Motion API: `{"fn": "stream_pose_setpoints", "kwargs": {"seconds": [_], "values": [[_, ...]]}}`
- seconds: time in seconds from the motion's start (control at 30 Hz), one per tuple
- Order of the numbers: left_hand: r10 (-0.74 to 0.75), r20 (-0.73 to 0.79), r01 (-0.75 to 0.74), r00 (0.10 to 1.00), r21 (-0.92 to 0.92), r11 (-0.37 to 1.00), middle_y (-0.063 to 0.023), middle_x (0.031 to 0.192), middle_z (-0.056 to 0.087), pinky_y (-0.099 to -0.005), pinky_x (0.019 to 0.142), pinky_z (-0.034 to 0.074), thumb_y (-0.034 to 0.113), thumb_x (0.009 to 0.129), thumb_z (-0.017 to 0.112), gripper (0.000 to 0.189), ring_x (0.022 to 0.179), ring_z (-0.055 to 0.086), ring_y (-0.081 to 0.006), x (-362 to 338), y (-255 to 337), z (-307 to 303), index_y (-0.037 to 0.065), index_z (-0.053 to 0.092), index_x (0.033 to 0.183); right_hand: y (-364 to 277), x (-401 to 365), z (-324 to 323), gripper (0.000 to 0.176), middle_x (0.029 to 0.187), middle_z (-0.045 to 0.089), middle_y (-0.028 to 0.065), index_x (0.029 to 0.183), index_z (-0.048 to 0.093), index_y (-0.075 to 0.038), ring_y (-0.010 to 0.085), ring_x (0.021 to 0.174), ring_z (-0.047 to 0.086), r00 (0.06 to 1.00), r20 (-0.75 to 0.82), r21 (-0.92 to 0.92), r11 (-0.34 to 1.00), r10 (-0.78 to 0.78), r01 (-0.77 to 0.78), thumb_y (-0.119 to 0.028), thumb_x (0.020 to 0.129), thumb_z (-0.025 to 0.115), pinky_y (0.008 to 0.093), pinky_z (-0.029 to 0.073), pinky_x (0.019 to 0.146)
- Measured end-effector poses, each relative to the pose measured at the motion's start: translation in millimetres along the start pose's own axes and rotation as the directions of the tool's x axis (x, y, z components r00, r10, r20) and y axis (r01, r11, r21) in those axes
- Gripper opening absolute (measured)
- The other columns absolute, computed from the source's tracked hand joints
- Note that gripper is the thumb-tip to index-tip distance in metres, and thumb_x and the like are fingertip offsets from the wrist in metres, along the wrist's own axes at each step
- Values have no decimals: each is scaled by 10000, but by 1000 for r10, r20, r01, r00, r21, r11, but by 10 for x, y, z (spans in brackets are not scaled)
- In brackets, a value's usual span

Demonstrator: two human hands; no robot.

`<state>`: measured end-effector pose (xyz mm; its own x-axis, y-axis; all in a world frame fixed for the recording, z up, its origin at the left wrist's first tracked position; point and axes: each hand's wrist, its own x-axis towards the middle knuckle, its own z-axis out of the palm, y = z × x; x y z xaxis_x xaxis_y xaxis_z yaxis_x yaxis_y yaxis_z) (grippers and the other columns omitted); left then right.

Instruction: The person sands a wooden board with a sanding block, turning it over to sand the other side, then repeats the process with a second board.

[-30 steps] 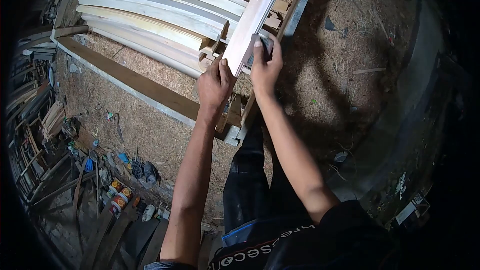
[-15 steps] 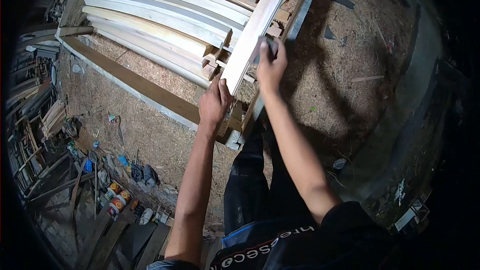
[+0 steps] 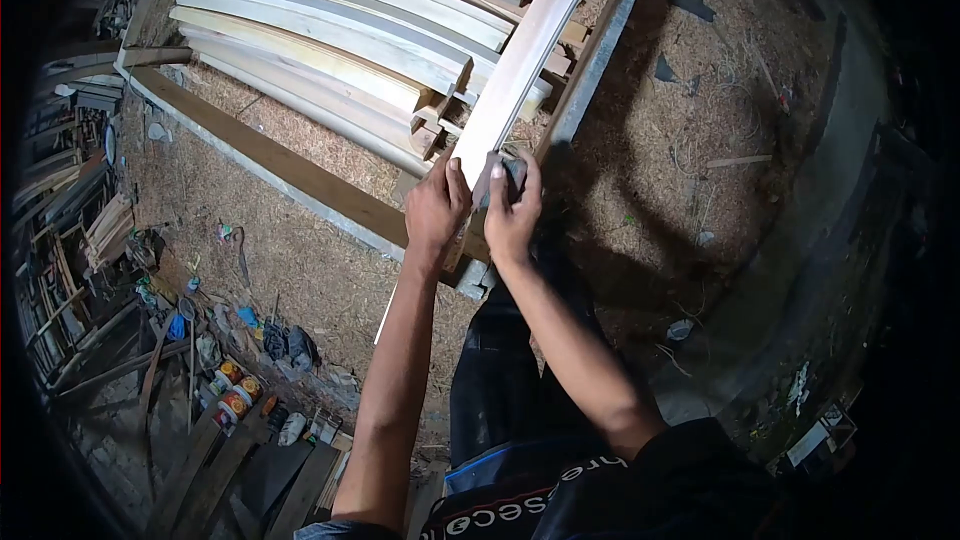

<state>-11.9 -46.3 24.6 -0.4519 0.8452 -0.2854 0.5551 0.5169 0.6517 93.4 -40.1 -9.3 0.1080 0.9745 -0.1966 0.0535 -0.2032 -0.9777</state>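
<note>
the left hand (image 3: 435, 205) is curled shut round the near end of a long pale plank (image 3: 530, 40), fingers over its top face. just beside it the right hand (image 3: 510, 218) clasps a small dark block (image 3: 513, 172), pressed against the plank's right edge. the plank runs away from both hands, over a stack of curved boards (image 3: 330, 30) up and left of them. it looks stiff, dry and fairly light, but likely to lever when held only at the end; a grip nearer its middle would balance it. a sawdust floor (image 3: 650, 140) lies right of the hands.
</note>
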Motion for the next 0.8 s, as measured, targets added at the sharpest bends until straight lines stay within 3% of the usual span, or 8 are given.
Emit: {"fn": "stream_pose_setpoints", "kwargs": {"seconds": [0.17, 0.23, 0.37, 0.47, 0.67, 0.8], "values": [[43, -14, -42, 999, 28, 999, -278, 883, 684, -547, 724, 532, 324, 1053, 420, 386, 819, 671, -469, -10, -36, 5, 91, 644, 1263, -99, 526, 19, 476, 1267, 568, 215, 1357, 457, 66, 271, 1171, 546, 993, -76, -66, 994, -91, 86, -229, 1018, 612, 380, 429, 1020], [41, -12, -40, 999, 30, 999, -279, 884, 683, -550, 721, 531, 323, 1053, 421, 384, 818, 672, -470, -25, -40, 3, 91, 646, 1260, -172, 583, 16, 493, 1293, 563, 239, 1373, 443, 70, 290, 1194, 549, 998, -63, 89, 996, 12, -6, -231, 1019, 608, 386, 424, 1032], [50, -24, -49, 998, 27, 998, -274, 866, 686, -552, 702, 529, 322, 1054, 421, 381, 796, 675, -466, -4, -83, 36, 94, 648, 1258, -71, 179, 12, 495, 1305, 557, 251, 1386, 436, 67, 306, 1203, 550, 991, -46, -74, 990, -128, 124, -230, 1024, 596, 397, 421, 1038], [35, -3, -35, 999, 15, 999, -266, 843, 689, -546, 685, 532, 320, 1055, 422, 378, 770, 679, -459, 2, -98, 39, 94, 644, 1263, 44, -244, -15, 485, 1304, 553, 228, 1398, 436, 52, 284, 1191, 551, 1000, 14, -69, 998, 6, -6, -214, 1025, 596, 382, 425, 1031], [5, 18, -5, 1000, -13, 1000, -263, 821, 689, -539, 676, 535, 313, 1056, 426, 375, 756, 684, -452, 2, -63, 31, 85, 640, 1264, 27, -227, -5, 451, 1301, 540, 190, 1417, 420, 23, 235, 1184, 534, 998, 6, 195, 979, 55, -55, -162, 1036, 574, 356, 429, 1017], [27, -2, -27, 1000, -6, 1000, -264, 826, 690, -538, 677, 536, 314, 1057, 423, 380, 764, 686, -451, 2, -77, 54, 79, 638, 1263, 170, -196, 17, 448, 1279, 527, 176, 1426, 410, 24, 210, 1159, 519, 1000, -18, 123, 992, -10, 12, -159, 1045, 557, 341, 430, 1002]]}}
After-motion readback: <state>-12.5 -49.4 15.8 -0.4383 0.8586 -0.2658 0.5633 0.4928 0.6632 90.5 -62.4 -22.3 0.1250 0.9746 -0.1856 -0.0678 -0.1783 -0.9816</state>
